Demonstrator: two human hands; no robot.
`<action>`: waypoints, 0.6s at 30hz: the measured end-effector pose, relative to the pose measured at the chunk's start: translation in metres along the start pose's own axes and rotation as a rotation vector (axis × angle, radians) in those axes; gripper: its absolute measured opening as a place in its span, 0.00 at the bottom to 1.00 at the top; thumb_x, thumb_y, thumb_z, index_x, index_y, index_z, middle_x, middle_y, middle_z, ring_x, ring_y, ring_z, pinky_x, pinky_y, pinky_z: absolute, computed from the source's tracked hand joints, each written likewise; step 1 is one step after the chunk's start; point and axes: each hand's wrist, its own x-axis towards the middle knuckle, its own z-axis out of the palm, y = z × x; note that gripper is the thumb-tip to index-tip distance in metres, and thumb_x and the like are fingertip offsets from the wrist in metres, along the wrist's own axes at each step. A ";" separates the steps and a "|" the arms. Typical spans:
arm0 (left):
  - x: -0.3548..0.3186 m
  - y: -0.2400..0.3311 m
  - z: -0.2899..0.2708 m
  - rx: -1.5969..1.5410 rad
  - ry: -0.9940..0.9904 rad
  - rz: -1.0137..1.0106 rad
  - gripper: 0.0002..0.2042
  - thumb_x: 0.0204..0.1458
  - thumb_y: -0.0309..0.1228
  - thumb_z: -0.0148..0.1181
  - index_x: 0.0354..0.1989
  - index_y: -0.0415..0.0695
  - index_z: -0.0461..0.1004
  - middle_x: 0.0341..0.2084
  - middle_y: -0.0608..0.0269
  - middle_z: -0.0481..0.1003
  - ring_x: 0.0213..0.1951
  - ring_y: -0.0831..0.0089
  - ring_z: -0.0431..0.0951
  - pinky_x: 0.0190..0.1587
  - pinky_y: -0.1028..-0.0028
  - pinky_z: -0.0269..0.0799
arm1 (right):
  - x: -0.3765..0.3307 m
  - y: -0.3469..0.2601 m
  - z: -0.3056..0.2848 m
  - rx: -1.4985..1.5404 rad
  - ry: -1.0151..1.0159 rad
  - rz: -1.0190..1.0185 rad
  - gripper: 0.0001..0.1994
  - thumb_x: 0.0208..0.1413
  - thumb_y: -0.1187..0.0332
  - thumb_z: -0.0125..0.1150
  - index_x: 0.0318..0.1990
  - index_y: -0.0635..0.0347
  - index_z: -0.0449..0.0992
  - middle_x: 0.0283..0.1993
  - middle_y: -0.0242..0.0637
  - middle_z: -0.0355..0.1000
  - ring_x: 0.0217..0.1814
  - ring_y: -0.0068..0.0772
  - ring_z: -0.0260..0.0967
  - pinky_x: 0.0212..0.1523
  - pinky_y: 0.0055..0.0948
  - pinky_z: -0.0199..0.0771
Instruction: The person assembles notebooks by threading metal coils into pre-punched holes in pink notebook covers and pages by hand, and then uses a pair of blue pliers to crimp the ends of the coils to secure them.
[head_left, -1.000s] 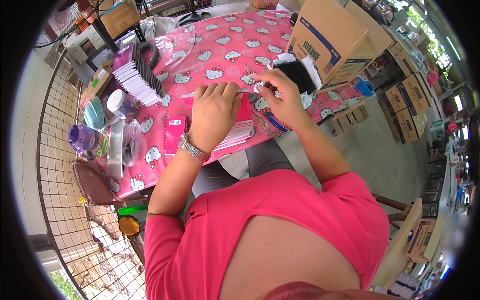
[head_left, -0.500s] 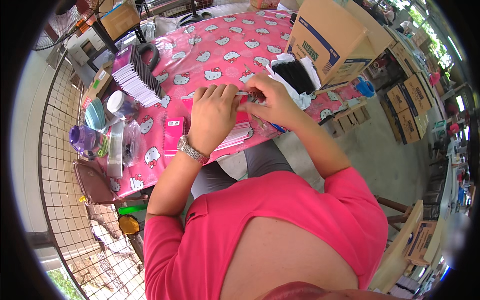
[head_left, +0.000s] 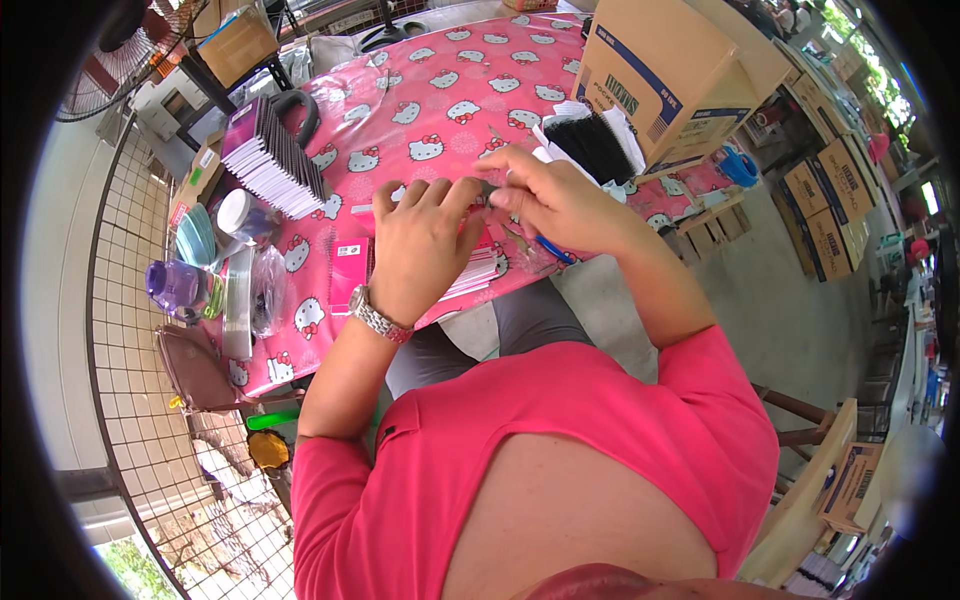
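My left hand [head_left: 425, 235], with a watch [head_left: 375, 312] on its wrist, curls over a pink notebook [head_left: 487, 238] at the table's near edge, mostly hidden under my fingers. My right hand [head_left: 565, 205] is closed beside it, thumb and fingers pinched at a small dark piece [head_left: 487, 192] by the notebook's far edge; its kind is unclear. Just below the right hand a blue handle [head_left: 553, 250] sticks out; whether it is held cannot be told. More pink notebooks [head_left: 475, 278] lie stacked beneath. Another pink spiral notebook [head_left: 350, 270] lies left of my left wrist.
Purple spiral notebooks [head_left: 270, 160] are stacked at the left, near a white-lidded jar [head_left: 240, 213], a purple bottle [head_left: 175, 285] and teal bowls [head_left: 195, 238]. Black coils [head_left: 592, 148] lie in white paper at the right, before a large open carton [head_left: 650, 90]. A wire mesh [head_left: 130, 400] borders the left.
My right hand has shifted slightly and its grip has changed, the fingers reaching further over the notebook's edge. The left hand has tilted, its fingers less bunched. The view moved a little.
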 end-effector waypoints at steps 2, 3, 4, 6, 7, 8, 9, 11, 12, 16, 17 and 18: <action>0.000 -0.002 0.001 -0.008 -0.012 -0.008 0.10 0.52 0.32 0.62 0.41 0.48 0.72 0.27 0.65 0.76 0.36 0.64 0.77 0.50 0.57 0.62 | 0.001 0.007 0.001 -0.159 0.049 -0.182 0.19 0.60 0.68 0.59 0.57 0.60 0.65 0.41 0.42 0.72 0.36 0.36 0.74 0.37 0.33 0.74; -0.001 -0.002 0.000 -0.022 -0.016 -0.013 0.09 0.52 0.32 0.62 0.41 0.48 0.73 0.27 0.65 0.76 0.36 0.64 0.76 0.50 0.58 0.62 | 0.003 0.013 0.003 -0.236 0.069 -0.275 0.19 0.62 0.66 0.57 0.57 0.60 0.64 0.45 0.47 0.73 0.39 0.40 0.75 0.39 0.35 0.75; -0.003 -0.003 0.000 -0.032 -0.018 -0.022 0.09 0.52 0.32 0.61 0.40 0.48 0.73 0.27 0.65 0.76 0.37 0.64 0.76 0.50 0.58 0.62 | 0.011 0.021 0.001 -0.022 -0.010 -0.146 0.21 0.63 0.63 0.55 0.60 0.60 0.62 0.42 0.45 0.73 0.38 0.37 0.75 0.37 0.33 0.75; -0.007 -0.004 0.000 -0.017 0.007 -0.037 0.08 0.53 0.32 0.61 0.39 0.48 0.73 0.26 0.65 0.76 0.36 0.64 0.76 0.50 0.58 0.62 | 0.037 0.043 -0.011 0.396 -0.165 0.120 0.25 0.66 0.59 0.51 0.65 0.60 0.58 0.36 0.42 0.75 0.36 0.33 0.75 0.34 0.28 0.73; -0.005 -0.004 0.001 -0.011 0.021 -0.032 0.07 0.53 0.33 0.61 0.39 0.48 0.73 0.25 0.65 0.75 0.36 0.64 0.76 0.50 0.59 0.62 | 0.063 0.085 0.002 0.546 0.036 0.226 0.23 0.66 0.60 0.49 0.66 0.57 0.59 0.44 0.50 0.72 0.37 0.43 0.75 0.36 0.37 0.76; -0.005 -0.005 0.003 -0.003 0.010 -0.032 0.08 0.54 0.33 0.61 0.39 0.48 0.73 0.25 0.64 0.75 0.36 0.63 0.76 0.50 0.59 0.62 | 0.090 0.128 0.018 0.699 0.251 0.300 0.22 0.66 0.61 0.47 0.66 0.54 0.60 0.52 0.57 0.69 0.39 0.53 0.75 0.39 0.46 0.78; -0.006 -0.007 0.004 0.008 0.001 -0.028 0.08 0.54 0.34 0.61 0.39 0.48 0.73 0.24 0.64 0.75 0.35 0.63 0.75 0.51 0.59 0.61 | 0.116 0.173 0.037 0.555 0.385 0.420 0.24 0.65 0.58 0.48 0.67 0.52 0.58 0.56 0.60 0.64 0.46 0.59 0.70 0.45 0.51 0.73; -0.001 -0.008 0.004 0.007 -0.005 0.005 0.09 0.54 0.36 0.61 0.39 0.48 0.73 0.23 0.63 0.73 0.34 0.62 0.74 0.50 0.59 0.61 | 0.147 0.260 0.097 -0.201 0.417 0.679 0.28 0.63 0.53 0.48 0.69 0.48 0.55 0.65 0.64 0.54 0.59 0.71 0.60 0.57 0.61 0.61; 0.005 -0.005 0.002 -0.024 -0.013 0.016 0.08 0.55 0.35 0.61 0.39 0.48 0.73 0.23 0.63 0.73 0.34 0.62 0.74 0.50 0.59 0.61 | 0.149 0.281 0.123 -0.396 0.412 0.760 0.31 0.62 0.51 0.48 0.70 0.46 0.54 0.70 0.66 0.49 0.65 0.77 0.55 0.63 0.66 0.56; 0.001 -0.009 -0.004 -0.086 -0.073 0.025 0.09 0.54 0.36 0.61 0.40 0.46 0.73 0.24 0.63 0.74 0.36 0.62 0.75 0.53 0.57 0.60 | 0.135 0.282 0.153 -0.812 0.338 0.519 0.32 0.57 0.46 0.52 0.69 0.43 0.59 0.70 0.61 0.53 0.69 0.74 0.50 0.66 0.66 0.49; -0.004 -0.016 0.000 -0.074 -0.090 0.027 0.11 0.54 0.37 0.61 0.41 0.46 0.73 0.24 0.64 0.74 0.36 0.62 0.75 0.54 0.57 0.59 | 0.133 0.269 0.149 -0.891 0.256 0.500 0.31 0.57 0.47 0.51 0.68 0.42 0.61 0.69 0.60 0.56 0.68 0.71 0.55 0.65 0.63 0.54; -0.007 -0.021 0.003 -0.065 -0.109 0.036 0.12 0.53 0.38 0.62 0.42 0.46 0.73 0.24 0.65 0.74 0.35 0.63 0.76 0.55 0.57 0.59 | 0.137 0.258 0.131 -0.729 0.118 0.461 0.29 0.57 0.48 0.51 0.66 0.41 0.63 0.66 0.58 0.61 0.65 0.65 0.59 0.64 0.58 0.57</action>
